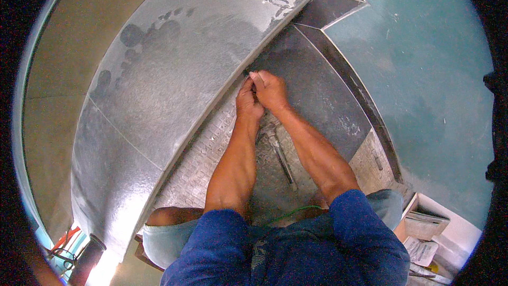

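Note:
Both my hands meet close to the front edge of a raised, grey-tiled ledge (174, 69). The fingers of my left hand (248, 100) are curled and pressed together. My right hand (272, 91) is closed beside it, thumb and fingertips pinched and touching the left fingers. Whatever they hold, if anything, is too small or hidden to make out. Just past the fingertips, a dark floor tile (317, 90) meets the foot of the ledge. Between my forearms, a tool with a long metal handle (283, 159) lies on the rough, mortar-marked floor (198, 167).
Dark wet smudges mark the ledge top. A dark tile strip (365, 87) runs along the teal wall (418, 69) on the right. At lower right stands an open box (428, 222) with flat pieces. A dark cylindrical object (89, 259) is beside a bright light at lower left.

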The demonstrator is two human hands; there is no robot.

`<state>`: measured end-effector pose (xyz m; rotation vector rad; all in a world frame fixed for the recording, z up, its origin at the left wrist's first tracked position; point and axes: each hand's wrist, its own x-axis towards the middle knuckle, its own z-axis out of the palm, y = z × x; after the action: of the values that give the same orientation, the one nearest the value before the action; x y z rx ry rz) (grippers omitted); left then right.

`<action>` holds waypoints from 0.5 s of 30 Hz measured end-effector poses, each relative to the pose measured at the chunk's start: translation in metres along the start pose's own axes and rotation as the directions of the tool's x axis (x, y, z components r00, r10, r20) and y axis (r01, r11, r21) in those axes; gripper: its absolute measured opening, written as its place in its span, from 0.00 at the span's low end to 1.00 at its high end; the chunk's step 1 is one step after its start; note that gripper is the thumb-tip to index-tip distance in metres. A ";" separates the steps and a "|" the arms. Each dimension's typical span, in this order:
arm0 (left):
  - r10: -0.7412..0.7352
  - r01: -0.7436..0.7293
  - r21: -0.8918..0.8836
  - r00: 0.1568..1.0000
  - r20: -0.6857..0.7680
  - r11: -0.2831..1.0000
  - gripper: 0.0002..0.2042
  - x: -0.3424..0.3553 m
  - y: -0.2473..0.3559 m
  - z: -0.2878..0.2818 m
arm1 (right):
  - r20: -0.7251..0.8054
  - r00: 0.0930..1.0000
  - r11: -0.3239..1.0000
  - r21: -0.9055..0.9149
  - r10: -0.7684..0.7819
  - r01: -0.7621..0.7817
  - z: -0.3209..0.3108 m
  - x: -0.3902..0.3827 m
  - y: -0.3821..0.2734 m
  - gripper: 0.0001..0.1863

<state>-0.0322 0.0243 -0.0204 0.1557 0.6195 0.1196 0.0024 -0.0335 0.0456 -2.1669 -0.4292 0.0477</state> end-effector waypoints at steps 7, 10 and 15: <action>0.057 -0.065 0.185 0.997 0.049 0.981 0.08 -0.006 0.003 -0.004 | 0.016 0.996 0.996 -0.032 0.084 -0.083 -0.001 -0.002 0.000 0.18; 0.246 -0.288 0.543 0.958 0.150 0.789 0.08 -0.005 0.001 -0.003 | -0.003 0.998 0.994 -0.084 0.065 -0.065 -0.003 -0.002 -0.004 0.19; 0.008 -0.002 0.073 0.996 -0.092 0.997 0.06 0.000 0.001 0.006 | 0.144 0.972 0.983 -0.011 0.183 -0.183 -0.035 -0.007 0.009 0.19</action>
<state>-0.0288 0.0246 -0.0157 0.2229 0.7164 0.1096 0.0055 -0.0681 0.0587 -2.2033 -0.3090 0.3096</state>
